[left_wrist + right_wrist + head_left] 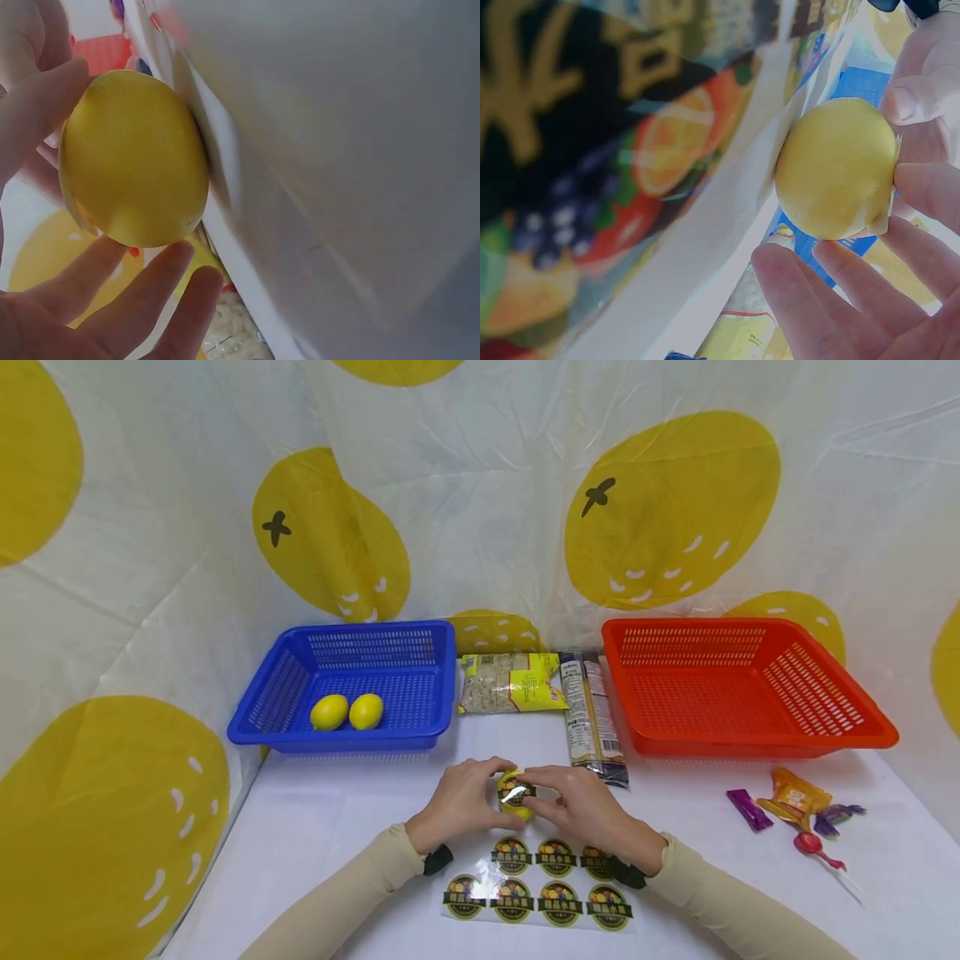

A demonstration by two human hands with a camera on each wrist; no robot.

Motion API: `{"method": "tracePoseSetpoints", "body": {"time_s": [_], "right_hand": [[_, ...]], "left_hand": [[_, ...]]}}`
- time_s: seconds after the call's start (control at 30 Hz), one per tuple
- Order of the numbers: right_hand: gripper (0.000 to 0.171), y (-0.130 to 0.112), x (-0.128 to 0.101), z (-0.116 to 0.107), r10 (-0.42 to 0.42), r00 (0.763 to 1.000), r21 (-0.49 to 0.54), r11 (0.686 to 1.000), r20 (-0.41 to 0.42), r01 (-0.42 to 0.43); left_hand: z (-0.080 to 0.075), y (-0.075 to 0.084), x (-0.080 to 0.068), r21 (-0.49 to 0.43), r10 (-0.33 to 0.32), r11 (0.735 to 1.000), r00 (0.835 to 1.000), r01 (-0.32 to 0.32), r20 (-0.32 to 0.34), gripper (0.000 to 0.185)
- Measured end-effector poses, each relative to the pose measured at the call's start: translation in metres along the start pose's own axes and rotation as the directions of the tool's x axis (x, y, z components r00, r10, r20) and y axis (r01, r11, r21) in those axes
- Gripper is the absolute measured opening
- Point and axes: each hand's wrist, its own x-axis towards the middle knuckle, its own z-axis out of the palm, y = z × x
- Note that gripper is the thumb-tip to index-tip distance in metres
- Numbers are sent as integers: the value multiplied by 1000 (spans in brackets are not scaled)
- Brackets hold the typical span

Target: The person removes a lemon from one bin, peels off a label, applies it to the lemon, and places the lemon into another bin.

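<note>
1. White table (300,827): holds everything.
2. Red basket (757,743): back right corner.
3. Blue basket (345,742): back left corner.
4. Left hand (461,802) and right hand (585,802): each has finger and thumb gripping the lemon.
5. Lemon (135,157): near the table's middle.
6. Sticker (517,791): seems to be going on now; its loose edge probably needs gentle pressing next.

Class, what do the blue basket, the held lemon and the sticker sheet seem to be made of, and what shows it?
Blue basket: probably moulded plastic, slightly shiny, judging by its evenly coloured, slotted walls.
Held lemon: smooth, satiny yellow skin; real peel or imitation, the look leaves open.
Sticker sheet: likely glossy film or coated paper, since glare washes out part of it.
</note>
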Motion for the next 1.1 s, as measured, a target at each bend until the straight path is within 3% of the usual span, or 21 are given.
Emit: {"method": "tracePoseSetpoints", "body": {"time_s": [0.57, 0.93, 1.1], "right_hand": [[39, 2, 0, 1, 7, 1000, -1, 1000, 5, -7], [44, -1, -2, -3, 19, 1000, -17, 1000, -10, -19], [45, -2, -8, -16, 36, 997, -22, 999, -70, -38]], "left_hand": [[2, 2, 2, 110, -22, 994, 1000, 23, -14, 78], [4, 2, 3, 94, -1, 996, 999, 4, -35, 72], [2, 3, 3, 88, 1, 996, 1000, 2, -28, 73]]}}
